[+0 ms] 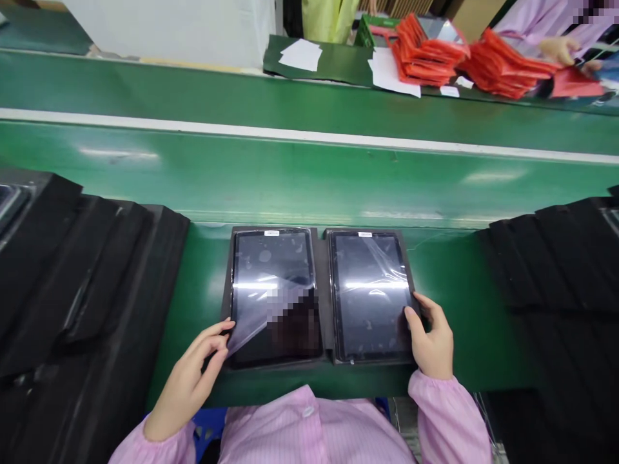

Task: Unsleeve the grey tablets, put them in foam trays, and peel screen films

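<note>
Two dark tablets lie side by side in a black foam tray on the green bench. Clear protective film [256,319] is partly lifted from the left tablet [294,328]; its edge runs diagonally across the screen, leaving the lower right part bare. At that tablet's lower left corner, my left hand [193,370] pinches the film between thumb and fingers. My right hand [434,338] grips the right edge of the right tablet [370,303], thumb on the front. Wrinkled film covers this second screen. Each tablet has a small white label at its top edge.
Stacked black foam trays stand at left [97,277] and right [556,270]. Beyond the bench runs a green conveyor [290,171] with a pale rail. On the far side are red pouches [425,55], white papers [300,55] and a co-worker's hands [561,50].
</note>
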`<move>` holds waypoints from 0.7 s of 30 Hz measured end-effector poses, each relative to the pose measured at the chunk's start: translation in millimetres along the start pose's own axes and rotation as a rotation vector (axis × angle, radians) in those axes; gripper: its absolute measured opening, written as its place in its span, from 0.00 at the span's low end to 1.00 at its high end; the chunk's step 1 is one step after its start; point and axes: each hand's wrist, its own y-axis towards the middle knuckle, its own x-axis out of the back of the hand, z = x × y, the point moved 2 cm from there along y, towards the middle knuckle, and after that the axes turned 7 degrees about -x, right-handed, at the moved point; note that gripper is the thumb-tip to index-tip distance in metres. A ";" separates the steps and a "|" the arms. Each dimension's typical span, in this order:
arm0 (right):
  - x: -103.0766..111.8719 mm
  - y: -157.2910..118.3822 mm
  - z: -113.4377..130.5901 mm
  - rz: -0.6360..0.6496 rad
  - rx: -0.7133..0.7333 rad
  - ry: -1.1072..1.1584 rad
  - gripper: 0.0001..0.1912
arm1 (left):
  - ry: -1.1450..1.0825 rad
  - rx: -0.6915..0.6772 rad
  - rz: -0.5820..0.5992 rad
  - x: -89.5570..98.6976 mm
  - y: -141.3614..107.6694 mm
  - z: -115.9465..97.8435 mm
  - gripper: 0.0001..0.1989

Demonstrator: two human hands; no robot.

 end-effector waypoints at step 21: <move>4.0 -4.5 2.0 0.025 -0.100 0.021 0.26 | -0.084 -0.122 -0.297 -36.5 -32.1 4.1 0.10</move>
